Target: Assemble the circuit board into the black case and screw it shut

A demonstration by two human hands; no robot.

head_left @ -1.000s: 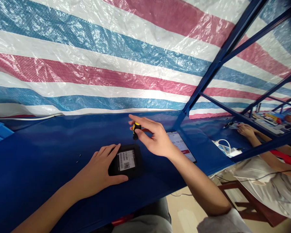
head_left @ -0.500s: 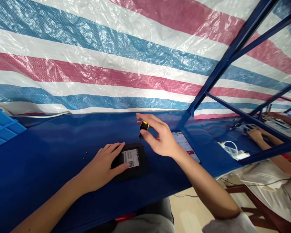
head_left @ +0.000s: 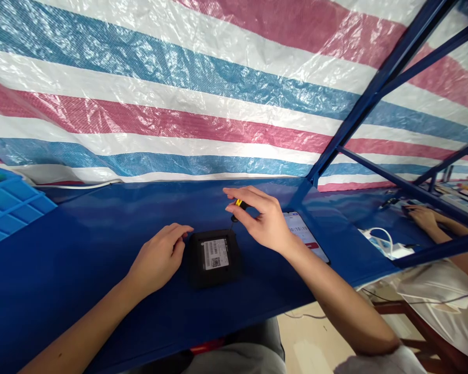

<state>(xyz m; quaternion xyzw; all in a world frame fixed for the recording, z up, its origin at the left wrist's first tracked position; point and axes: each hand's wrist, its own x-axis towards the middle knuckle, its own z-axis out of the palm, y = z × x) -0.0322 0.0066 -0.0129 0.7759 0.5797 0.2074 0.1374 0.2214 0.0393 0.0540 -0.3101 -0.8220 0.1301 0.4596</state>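
Observation:
A flat black square device (head_left: 214, 278) lies on the blue table, with a white printed label (head_left: 216, 254) on its upper face. My right hand (head_left: 263, 215) grips a small screwdriver (head_left: 239, 204) with a black and yellow handle between thumb and fingers. The screwdriver's thin shaft points down at the device's far right corner; whether the tip touches a screw cannot be made out. Just left of the device is my left hand (head_left: 159, 257), loosely bent and apart from the label. Its fingers reach toward the device's far left corner, and nothing shows in them.
A phone (head_left: 306, 236) showing a timer lies right of my right hand. At the left edge is a blue plastic crate (head_left: 15, 208). A white power strip (head_left: 388, 246) and a blue metal frame (head_left: 347, 127) stand right. Another person's hands (head_left: 423, 215) are beyond the frame.
My left hand has come off the device and moved left, uncovering its left side. The screwdriver handle has tilted in my right hand. The small dark pieces on the table are no longer visible.

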